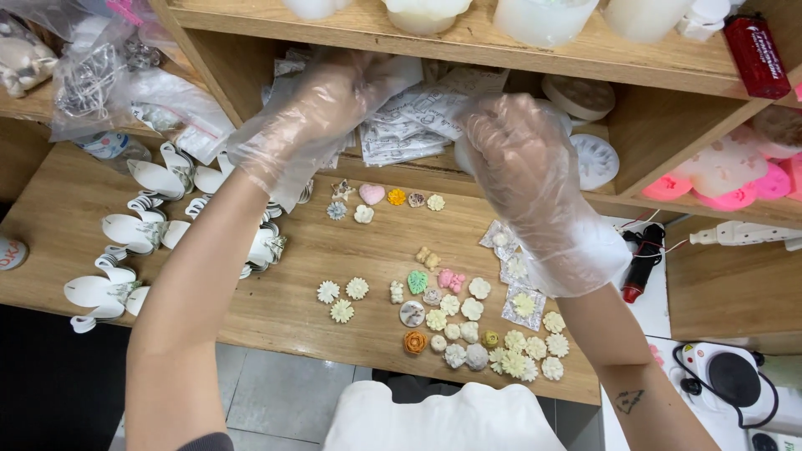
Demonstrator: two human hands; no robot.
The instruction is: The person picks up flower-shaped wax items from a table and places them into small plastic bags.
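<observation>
Both my hands wear loose clear plastic gloves and reach into a wooden shelf niche. My left hand has its fingers curled at a heap of small clear printed packets; what it grips is hidden. My right hand is closed near the packets and a white round mould; I cannot tell if it holds anything. Below them, on the wooden tabletop, lie several small flower-shaped pieces in cream, pink, green and orange.
White ribbon-like bows lie at the table's left. Plastic bags fill the left shelf. Pink moulds sit right. A red-tipped tool, a white tool and a small hot plate are at the right. White jars stand above.
</observation>
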